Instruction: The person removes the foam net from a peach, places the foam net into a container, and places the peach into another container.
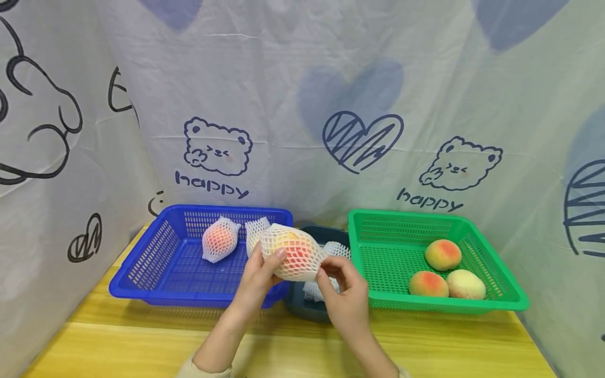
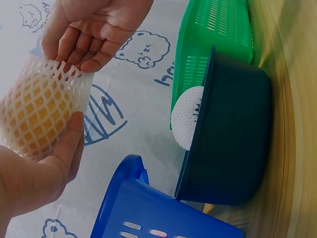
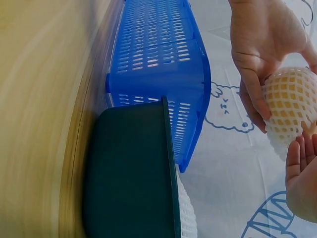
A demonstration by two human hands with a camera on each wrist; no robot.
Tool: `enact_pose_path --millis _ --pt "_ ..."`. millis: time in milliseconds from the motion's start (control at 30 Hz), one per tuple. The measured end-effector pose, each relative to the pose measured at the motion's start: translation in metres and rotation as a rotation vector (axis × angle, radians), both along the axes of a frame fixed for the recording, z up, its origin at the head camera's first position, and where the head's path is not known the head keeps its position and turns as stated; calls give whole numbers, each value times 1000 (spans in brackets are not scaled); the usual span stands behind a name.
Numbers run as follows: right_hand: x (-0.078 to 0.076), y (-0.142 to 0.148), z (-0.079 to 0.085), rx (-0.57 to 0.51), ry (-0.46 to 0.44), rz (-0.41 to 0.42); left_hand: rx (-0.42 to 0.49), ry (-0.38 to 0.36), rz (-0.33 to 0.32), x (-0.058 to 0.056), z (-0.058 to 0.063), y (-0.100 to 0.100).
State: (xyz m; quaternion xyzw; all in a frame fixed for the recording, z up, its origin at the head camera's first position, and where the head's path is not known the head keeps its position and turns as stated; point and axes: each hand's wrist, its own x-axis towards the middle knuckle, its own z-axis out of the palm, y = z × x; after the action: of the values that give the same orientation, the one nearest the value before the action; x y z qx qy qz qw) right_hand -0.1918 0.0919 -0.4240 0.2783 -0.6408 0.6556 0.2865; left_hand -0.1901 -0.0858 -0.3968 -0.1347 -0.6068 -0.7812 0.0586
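A red and yellow peach (image 1: 294, 252) sits inside a white foam net sleeve (image 1: 309, 270), held up over the middle of the table. My left hand (image 1: 260, 273) grips the netted peach from the left, thumb across its front. At the sleeve's right end, my right hand (image 1: 344, 289) pinches the netting between thumb and fingers. In the left wrist view the right hand's fingers (image 2: 84, 49) curl at the edge of the net. Behind the hands stands a dark green basin (image 1: 307, 310) with more white foam nets (image 1: 336, 249) in it.
On the left, a blue basket (image 1: 189, 299) contains a netted peach (image 1: 220, 240) and another white net (image 1: 255, 231), partly hidden. To the right, a green basket (image 1: 387, 252) holds three bare peaches (image 1: 443, 254). A patterned cloth (image 1: 283, 105) hangs behind the wooden table (image 1: 142, 341).
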Motion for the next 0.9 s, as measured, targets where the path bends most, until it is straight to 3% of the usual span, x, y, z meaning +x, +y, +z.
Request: enact_pose_path --millis 533,900 --pt "0 2 1 -34 4 5 -62 -8 17 -3 -7 5" --pt "2 3 1 14 -151 71 -75 26 -24 -4 -9 6"
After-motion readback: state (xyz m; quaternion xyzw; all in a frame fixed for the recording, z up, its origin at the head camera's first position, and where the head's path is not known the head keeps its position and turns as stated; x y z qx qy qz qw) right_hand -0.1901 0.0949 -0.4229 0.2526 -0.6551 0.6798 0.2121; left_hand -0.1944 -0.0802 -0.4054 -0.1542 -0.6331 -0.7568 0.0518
